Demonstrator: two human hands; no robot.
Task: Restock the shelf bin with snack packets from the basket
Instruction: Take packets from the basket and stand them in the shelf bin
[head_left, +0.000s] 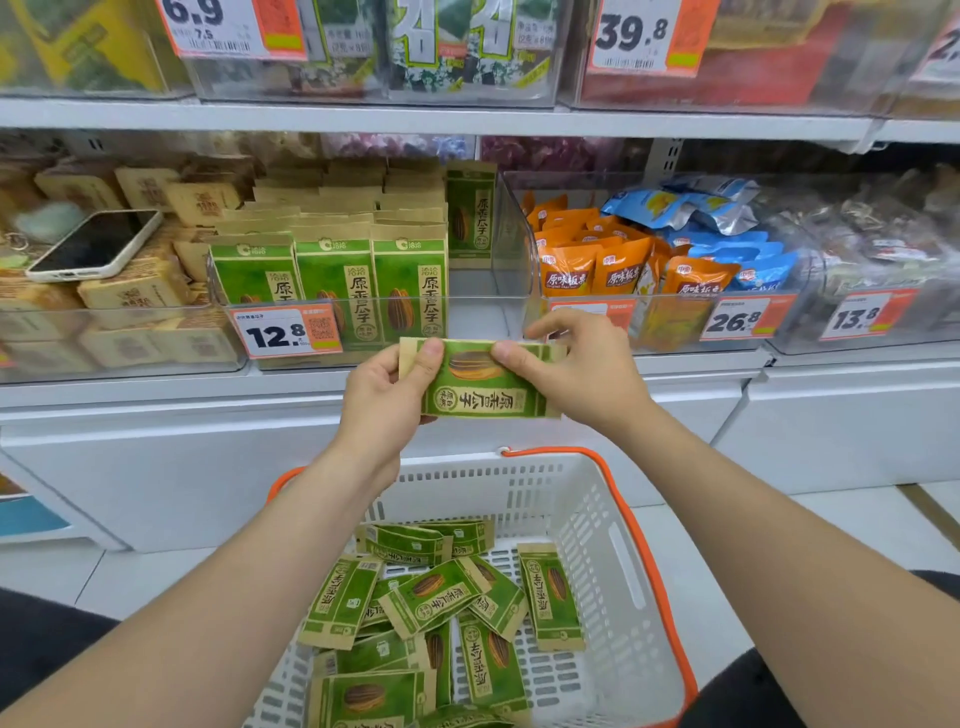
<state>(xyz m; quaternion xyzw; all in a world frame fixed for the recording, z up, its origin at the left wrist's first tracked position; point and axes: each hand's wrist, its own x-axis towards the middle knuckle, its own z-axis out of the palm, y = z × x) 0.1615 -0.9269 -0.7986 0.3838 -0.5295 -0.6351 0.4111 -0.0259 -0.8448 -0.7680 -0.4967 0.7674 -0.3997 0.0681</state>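
A green and tan snack packet (480, 382) lies sideways in the air in front of the shelf, gripped by both hands. My left hand (387, 397) pinches its left end and my right hand (576, 369) pinches its right end. Just behind stands the clear shelf bin (483, 306), with rows of the same green packets (337, 280) upright in its left part and an open gap on its right side. Below, a white basket with an orange rim (597, 525) holds several loose green packets (441, 597).
A phone (96, 244) lies on brown packets in the bin to the left. Orange and blue packets (649, 254) fill the bin to the right. Price tags hang on the bin fronts. Another shelf runs close above.
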